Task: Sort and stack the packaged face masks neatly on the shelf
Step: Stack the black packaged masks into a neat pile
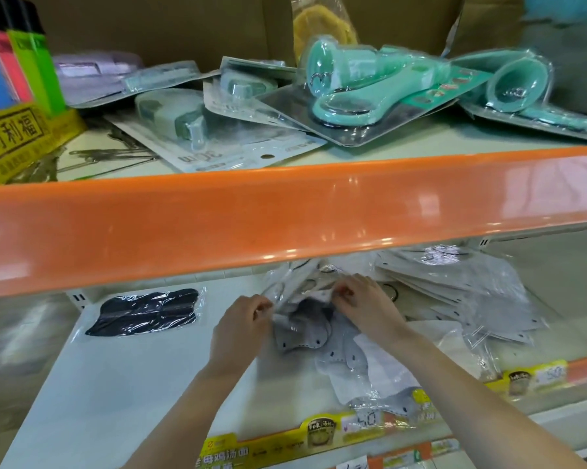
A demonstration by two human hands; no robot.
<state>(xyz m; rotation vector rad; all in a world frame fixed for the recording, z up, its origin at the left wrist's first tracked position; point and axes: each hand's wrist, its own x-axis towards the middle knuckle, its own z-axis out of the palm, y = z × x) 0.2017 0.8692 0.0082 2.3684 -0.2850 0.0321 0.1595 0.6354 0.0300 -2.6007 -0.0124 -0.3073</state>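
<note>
On the lower white shelf [122, 384] lies a loose heap of grey face masks in clear plastic packets [305, 330]. My left hand [239, 328] grips the left edge of a packet in the heap. My right hand [363, 304] pinches the top of the same bundle from the right. A single black mask packet [146, 313] lies flat at the shelf's back left, apart from both hands. More grey packets [454, 292] are piled slanting at the back right. Other packets [383, 374] spill toward the front edge.
The orange front strip [285, 214] of the upper shelf overhangs the work area and hides the back of the heap. Above it lie teal blister-packed tools [370, 93] and a yellow box [17, 137]. Yellow price labels [349, 424] line the lower shelf's front edge.
</note>
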